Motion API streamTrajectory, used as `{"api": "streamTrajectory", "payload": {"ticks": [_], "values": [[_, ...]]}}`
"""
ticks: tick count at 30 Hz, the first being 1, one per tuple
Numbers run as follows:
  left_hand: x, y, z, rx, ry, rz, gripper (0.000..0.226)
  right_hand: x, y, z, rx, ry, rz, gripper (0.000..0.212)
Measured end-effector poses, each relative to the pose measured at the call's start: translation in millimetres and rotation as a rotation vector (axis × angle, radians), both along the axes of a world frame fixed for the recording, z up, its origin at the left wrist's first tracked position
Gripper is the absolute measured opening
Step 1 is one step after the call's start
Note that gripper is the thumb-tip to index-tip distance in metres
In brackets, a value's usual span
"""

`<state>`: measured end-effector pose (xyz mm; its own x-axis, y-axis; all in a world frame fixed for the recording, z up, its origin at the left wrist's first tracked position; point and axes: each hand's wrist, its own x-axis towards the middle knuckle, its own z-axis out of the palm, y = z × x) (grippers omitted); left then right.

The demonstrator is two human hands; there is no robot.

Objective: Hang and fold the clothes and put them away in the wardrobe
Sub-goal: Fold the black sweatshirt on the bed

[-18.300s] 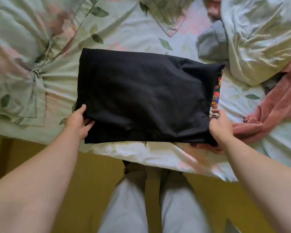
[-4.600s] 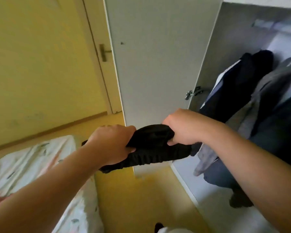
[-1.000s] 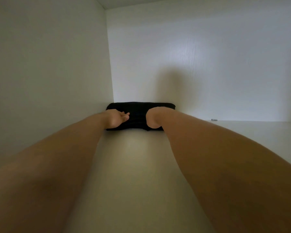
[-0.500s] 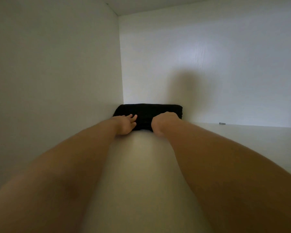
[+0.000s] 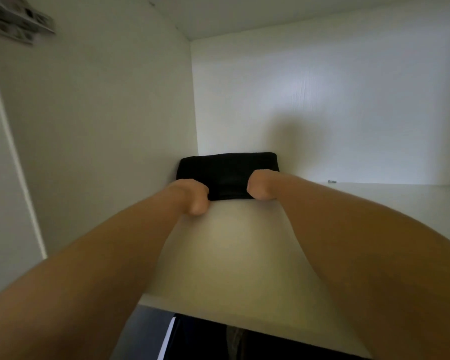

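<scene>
The folded black garment (image 5: 229, 170) lies flat on the wardrobe shelf (image 5: 244, 255), just beyond the fingers and tucked into the far corner where the side wall (image 5: 102, 126) meets the back wall (image 5: 322, 100). The left hand (image 5: 194, 197) sits at its near left corner and the right hand (image 5: 260, 187) at its near right edge. Both sets of fingers curl out of sight, so I cannot tell if they are grasping cloth or released. This piece looks stowed. Any clothes left to do lie outside the view. A small peg (image 5: 331, 181) lies well right of the fingers.
</scene>
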<state>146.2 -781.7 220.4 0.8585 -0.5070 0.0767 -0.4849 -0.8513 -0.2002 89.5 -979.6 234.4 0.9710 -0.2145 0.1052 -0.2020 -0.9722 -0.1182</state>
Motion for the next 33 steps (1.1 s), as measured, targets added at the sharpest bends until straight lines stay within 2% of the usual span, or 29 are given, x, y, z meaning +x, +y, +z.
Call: {"api": "streamTrajectory", "payload": {"ticks": [4, 7, 10, 13, 15, 17, 21, 24, 26, 28, 30, 31, 33], "values": [[-4.0, 11.5, 7.6, -0.052, -0.020, 0.010, 0.050, -2.8, 6.6, -0.2, 0.052, 0.025, -0.013, 0.027], [5.3, 15.6, 17.3, -0.197, -0.066, 0.027, 0.049, 2.0, 4.8, -2.7, 0.037, 0.009, -0.030, 0.026], [21.0, 11.0, 19.4, -0.389, -0.034, 0.041, 0.049, 7.2, -4.2, -8.5, 0.008, -0.116, -0.043, 0.027], [34.2, 1.2, 5.0, -0.506, 0.008, 0.060, 0.051, 10.9, -13.9, -13.9, -0.046, -0.174, -0.084, 0.038], [39.7, -3.5, -9.8, -0.551, 0.050, 0.050, 0.053, 15.3, -17.3, -17.3, -0.041, -0.089, -0.088, 0.048], [44.0, -6.2, -19.1, -0.562, 0.071, 0.035, 0.056, 22.0, -18.3, -21.0, -0.017, 0.002, -0.082, 0.050], [47.0, -5.2, -16.0, -0.579, -0.001, 0.045, 0.058, 32.2, -21.3, -20.5, 0.117, -0.051, -0.087, 0.058], [38.5, -2.0, -12.8, -0.639, -0.080, 0.007, 0.043, 37.7, -28.0, -14.9, 0.217, -0.062, -0.077, 0.066], [25.5, -1.3, -5.2, -0.654, -0.134, -0.015, 0.048, 39.4, -33.4, -11.7, 0.270, -0.073, -0.074, 0.069], [9.2, -4.4, 4.9, -0.675, -0.112, -0.078, 0.055, 38.3, -35.3, -9.7, 0.310, -0.086, -0.080, 0.070], [-7.6, -9.3, 12.8, -0.747, -0.059, -0.163, 0.052, 37.8, -32.6, -10.9, 0.334, -0.100, -0.070, 0.068], [-14.2, -9.2, 16.2, -0.807, -0.105, -0.191, 0.050, 37.8, -28.7, -12.5, 0.324, -0.098, -0.066, 0.066], [-20.1, -2.8, 20.9, -0.836, -0.396, -0.170, 0.043, 41.2, -19.2, -15.4, 0.225, -0.081, -0.095, 0.059]]}}
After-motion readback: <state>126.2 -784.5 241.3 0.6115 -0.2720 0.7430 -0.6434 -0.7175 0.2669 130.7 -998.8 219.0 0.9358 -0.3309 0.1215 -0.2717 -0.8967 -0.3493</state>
